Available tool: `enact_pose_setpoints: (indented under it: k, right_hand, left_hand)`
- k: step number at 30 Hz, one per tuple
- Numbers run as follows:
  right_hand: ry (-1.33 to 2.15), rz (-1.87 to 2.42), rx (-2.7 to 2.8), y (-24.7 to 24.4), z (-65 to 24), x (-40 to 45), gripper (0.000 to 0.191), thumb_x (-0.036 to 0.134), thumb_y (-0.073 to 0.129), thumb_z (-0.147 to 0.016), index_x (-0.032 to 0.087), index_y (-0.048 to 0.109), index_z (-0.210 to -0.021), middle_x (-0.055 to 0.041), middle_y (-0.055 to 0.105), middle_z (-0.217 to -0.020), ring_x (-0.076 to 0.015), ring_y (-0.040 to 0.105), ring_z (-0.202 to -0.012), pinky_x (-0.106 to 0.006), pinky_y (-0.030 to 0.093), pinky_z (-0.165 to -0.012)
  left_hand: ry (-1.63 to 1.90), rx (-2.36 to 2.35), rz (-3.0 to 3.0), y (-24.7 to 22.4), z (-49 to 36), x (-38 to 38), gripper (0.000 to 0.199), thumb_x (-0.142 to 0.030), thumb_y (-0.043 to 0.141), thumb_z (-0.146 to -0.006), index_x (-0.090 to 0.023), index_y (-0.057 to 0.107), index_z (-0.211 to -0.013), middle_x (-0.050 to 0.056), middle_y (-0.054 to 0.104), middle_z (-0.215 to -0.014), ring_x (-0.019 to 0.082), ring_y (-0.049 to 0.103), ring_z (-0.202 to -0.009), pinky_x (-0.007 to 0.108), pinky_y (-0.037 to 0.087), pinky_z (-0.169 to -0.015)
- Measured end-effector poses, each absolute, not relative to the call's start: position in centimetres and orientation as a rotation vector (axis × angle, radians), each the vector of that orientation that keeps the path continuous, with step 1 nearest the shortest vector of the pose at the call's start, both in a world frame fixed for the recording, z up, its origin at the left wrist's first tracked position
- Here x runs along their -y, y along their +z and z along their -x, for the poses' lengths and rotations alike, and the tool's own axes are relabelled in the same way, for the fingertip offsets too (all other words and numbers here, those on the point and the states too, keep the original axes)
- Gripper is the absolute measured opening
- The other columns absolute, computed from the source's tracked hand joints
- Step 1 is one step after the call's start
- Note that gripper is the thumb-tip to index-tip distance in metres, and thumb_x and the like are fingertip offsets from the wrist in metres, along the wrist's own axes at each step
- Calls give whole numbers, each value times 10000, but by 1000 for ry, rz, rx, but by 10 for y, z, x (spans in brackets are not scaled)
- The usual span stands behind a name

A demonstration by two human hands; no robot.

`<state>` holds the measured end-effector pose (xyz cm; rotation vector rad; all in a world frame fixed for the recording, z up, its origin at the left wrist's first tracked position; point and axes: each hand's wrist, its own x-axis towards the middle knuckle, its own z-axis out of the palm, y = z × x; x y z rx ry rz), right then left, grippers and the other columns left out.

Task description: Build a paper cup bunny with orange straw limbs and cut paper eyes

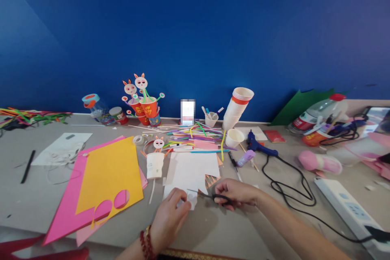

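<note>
My right hand (pixel 230 196) grips a pair of black-handled scissors (pixel 224 199), fingers through the loops, blades pointing left. Between thumb and fingers, my left hand (pixel 173 214) pinches a small piece of white paper (pixel 191 200) with a round outline on it. The scissor blades lie beside or over this piece; whether they are cutting it I cannot tell. Just beyond both hands a white sheet (pixel 190 170) lies flat, with orange-brown cut paper scraps (pixel 211 180) at its right edge. Left of the sheet stands a white paper cup (pixel 155 165) with a small rabbit face (pixel 159 143) above it.
Yellow card (pixel 112 174) with round holes lies over pink card (pixel 68 199) on the left. Pipe cleaners (pixel 195 133) are heaped behind the sheet. Right are a blue glue gun (pixel 258 146), its black cord, a power strip (pixel 347 203) and stacked paper cups (pixel 237 109).
</note>
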<state>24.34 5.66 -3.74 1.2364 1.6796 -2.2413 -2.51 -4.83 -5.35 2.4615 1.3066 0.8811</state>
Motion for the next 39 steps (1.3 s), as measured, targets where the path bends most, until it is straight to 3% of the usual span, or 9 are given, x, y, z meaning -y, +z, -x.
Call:
enact_pose_setpoints:
  k: [7, 13, 15, 18, 28, 33, 36, 39]
  right_hand:
    - [-2167, -1327, -1740, -39, -242, -53, 470, 552, 790, -672, 188, 494, -644, 94, 536, -433, -23, 338, -315, -145, 179, -323]
    - [-2049, -1443, -1838, -21, -250, -31, 199, 345, 662, -738, 186, 549, -700, -1, 710, -739, -65, 488, -416, -172, 283, -378]
    - [-1895, -1568, -2003, -11, -257, -18, 108, 272, 618, -742, 190, 556, -710, -1, 701, -708, -98, 535, -494, -190, 332, -448]
    - [-1380, -1770, -2340, 0, -266, 4, 29, 201, 609, -716, 193, 598, -742, 1, 687, -679, -150, 594, -632, -225, 370, -580]
    - [-997, -1722, -2437, -14, -247, 43, 296, 171, 610, -662, 234, 655, -948, 15, 720, -734, -186, 638, -696, -234, 318, -583]
    - [-757, -1580, -2558, -20, -253, 51, 294, 176, 559, -743, 268, 674, -997, -3, 735, -813, -212, 672, -773, -252, 368, -638]
    - [-679, -1585, -2530, -18, -253, 52, 324, 180, 548, -770, 266, 664, -1060, -29, 754, -905, -239, 696, -842, -264, 413, -684]
    - [-666, -1566, -2515, -15, -253, 53, 317, 178, 560, -778, 257, 660, -1068, -44, 761, -976, -255, 707, -893, -272, 444, -714]
  left_hand:
    - [883, -1291, -2387, -55, 28, 48, 237, 7, 472, -828, -207, 545, -902, 53, 552, -941, 181, 560, -840, 271, 511, -724]
    - [1005, -1218, -2274, -55, 38, 52, 209, -39, 459, -910, -229, 529, -965, 44, 537, -939, 157, 576, -824, 257, 512, -743]
    - [1050, -1181, -2215, -52, 42, 51, 187, -58, 469, -929, -234, 519, -971, 36, 539, -934, 148, 591, -827, 247, 513, -752]
    - [1060, -1147, -2213, -42, 44, 43, 171, -72, 481, -943, -238, 516, -969, 39, 561, -974, 148, 616, -883, 242, 516, -787]
    - [894, -1103, -2341, -32, 14, 2, 215, -54, 449, -914, -227, 537, -1006, 91, 576, -1165, 199, 638, -1045, 319, 550, -879]
    - [751, -1147, -2284, -49, 3, -13, 421, 55, 366, -801, -206, 560, -1068, 108, 571, -1213, 184, 665, -971, 350, 573, -868]
    - [755, -1169, -2277, -55, 3, -13, 569, 94, 352, -717, -204, 538, -1166, 116, 569, -1248, 207, 623, -1116, 394, 543, -969]
    - [789, -1202, -2312, -59, 4, -9, 515, 33, 448, -763, -197, 505, -1220, 134, 539, -1318, 251, 527, -1270, 460, 471, -1081]
